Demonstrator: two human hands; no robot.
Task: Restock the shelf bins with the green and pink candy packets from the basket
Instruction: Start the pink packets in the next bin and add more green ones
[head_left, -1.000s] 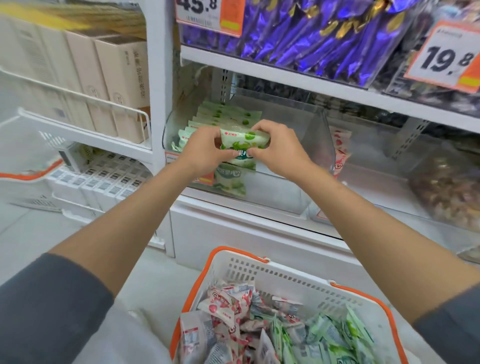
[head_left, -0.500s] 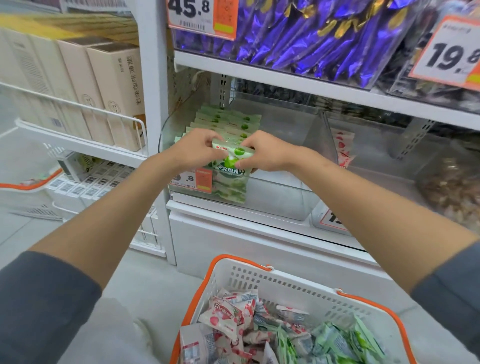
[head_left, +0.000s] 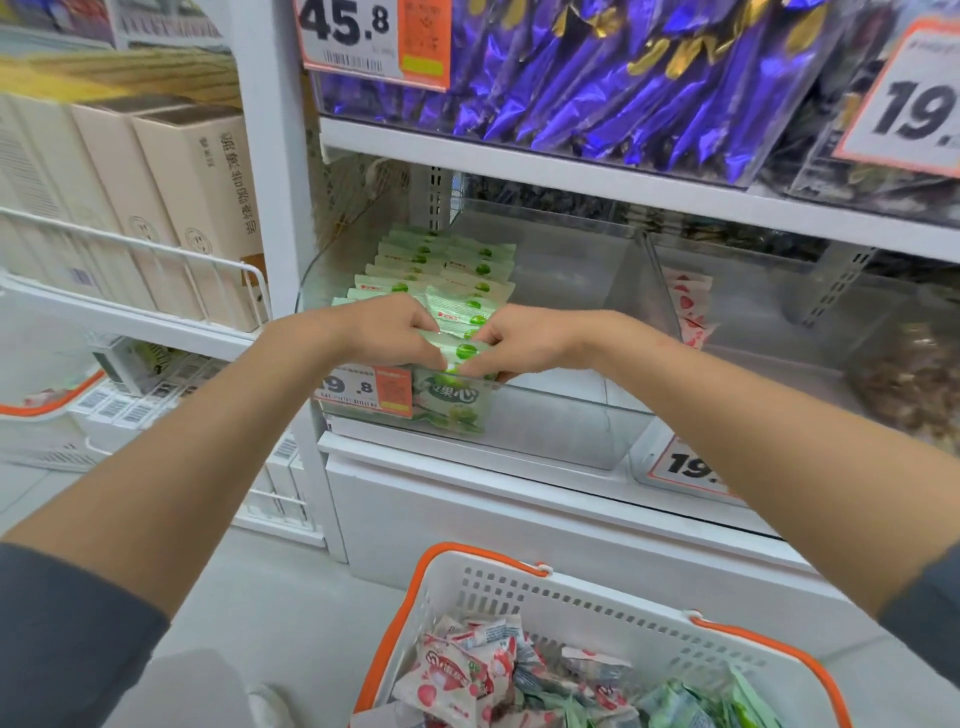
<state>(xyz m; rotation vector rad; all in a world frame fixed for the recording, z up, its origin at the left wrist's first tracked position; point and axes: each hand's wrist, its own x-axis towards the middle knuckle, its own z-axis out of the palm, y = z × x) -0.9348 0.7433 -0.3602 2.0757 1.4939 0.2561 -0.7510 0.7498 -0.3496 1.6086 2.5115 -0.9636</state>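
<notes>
Setting: shop aisle, white shelving (head_left: 519, 171) with clear bins on the middle tier; purple packets (head_left: 597, 67) on the tier above, cream boxes (head_left: 197, 208) on the rack to the left.
Left bin (head_left: 566, 431): clear-walled, at the left end of the tier; a row of green packets (head_left: 431, 260) stands along its left wall from back to front.
Green packet (head_left: 460, 343): held at the front-left corner of that bin, at the front end of the row, just above the front wall; its long edge runs left to right, parallel to that wall.
Left hand (head_left: 384, 332): fingers curled, pinching the packet's left end.
Right hand (head_left: 530, 338): likewise clamped on the right end — both hands equally near, one at each end.
Below the hands: a green face shows through the front wall beside the price tag (head_left: 366, 392); whether it is the held packet's lower part cannot be told.
Right bin (head_left: 779, 291): a few pink packets (head_left: 688, 306) against its left wall.
Basket (head_left: 597, 613): white with an orange rim, below the shelf and nearer the person; pink stock (head_left: 457, 675) on its left side, green stock (head_left: 701, 701) on its right.
Step in hand (judged): seating the packet upright at the front of the row.
Next move turns on: the packet lies directly over its slot, so a short push down and back should seat it — after that the basket lies below and toward the person.
</notes>
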